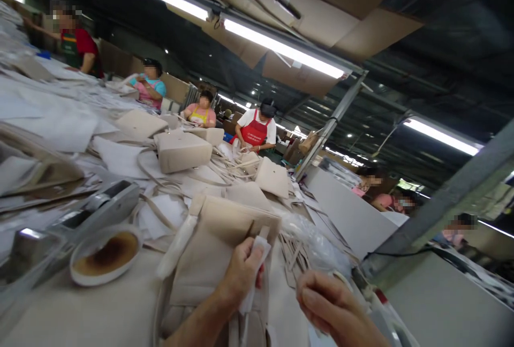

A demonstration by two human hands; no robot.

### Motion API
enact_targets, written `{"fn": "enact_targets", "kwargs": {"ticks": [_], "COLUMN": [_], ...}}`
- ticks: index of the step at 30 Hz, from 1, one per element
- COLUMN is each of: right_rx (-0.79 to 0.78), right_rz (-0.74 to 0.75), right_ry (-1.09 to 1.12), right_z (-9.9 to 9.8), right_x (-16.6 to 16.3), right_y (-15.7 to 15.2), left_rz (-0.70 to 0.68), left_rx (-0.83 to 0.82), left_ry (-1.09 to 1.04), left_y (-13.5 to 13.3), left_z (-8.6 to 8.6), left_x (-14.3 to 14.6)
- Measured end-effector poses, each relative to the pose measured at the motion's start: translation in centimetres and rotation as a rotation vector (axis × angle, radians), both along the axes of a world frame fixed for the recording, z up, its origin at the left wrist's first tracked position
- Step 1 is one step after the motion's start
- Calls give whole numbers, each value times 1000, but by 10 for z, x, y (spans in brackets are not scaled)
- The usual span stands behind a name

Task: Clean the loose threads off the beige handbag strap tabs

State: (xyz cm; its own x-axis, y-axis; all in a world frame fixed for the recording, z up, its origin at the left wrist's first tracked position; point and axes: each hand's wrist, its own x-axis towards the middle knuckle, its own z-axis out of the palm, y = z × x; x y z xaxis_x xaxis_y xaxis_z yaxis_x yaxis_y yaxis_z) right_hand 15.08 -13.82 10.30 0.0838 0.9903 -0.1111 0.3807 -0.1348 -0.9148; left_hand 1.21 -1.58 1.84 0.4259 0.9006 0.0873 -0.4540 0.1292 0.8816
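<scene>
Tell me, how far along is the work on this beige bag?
Done, it seems: shaped beige bags lie farther up the table. In hand: the left hand pinches a white strip against the near bag, right hand beside it. Left: loose straps and flat pieces around, so likely plenty.

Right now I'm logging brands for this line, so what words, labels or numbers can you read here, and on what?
White print on the red apron of a person across the table: too small and blurred to read.
The beige bag and the white strip in the left hand: no text shows.
Nothing else is readable.
</scene>
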Motion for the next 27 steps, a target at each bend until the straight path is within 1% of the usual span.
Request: {"fn": "enact_targets", "kwargs": {"ticks": [2,3,4,6,9,12,16,20,23,25,27], "right_rx": [41,60,63,47,14,45,121,145,148,159,166], "right_rz": [98,121,134,121,37,-32,-65,-107,-106,-109,-126], "right_ry": [-18,-51,-85,-127,-140,-177,-212,-190,-167,-158,-156], "right_z": [15,18,19,14,3,-4,-12,-21,-25,-27,-30], "right_x": [-21,-28,-32,-31,-21,-16,-16,-15,-14,-14,-15], "right_y": [35,50,62,77,81,79,82,88,90,90,90], "left_rz": [7,12,15,13,-4,-20,-40,-84,-125,-111,-61], "left_rx": [13,20,27,35,30,9,-16,-57,-107,-83,-11], "left_ry": [-5,-8,-9,-11,-16,-20,-19,-32,-65,-81,-56], "left_y": [1,2,2,3,3,1,-1,-1,-1,-2,-2], "left_z": [-1,-2,-3,-5,-6,-4,0,3,4,4,4], "left_x": [0,0,1,2,2,1,-1,-3,-5,-6,-5]}}
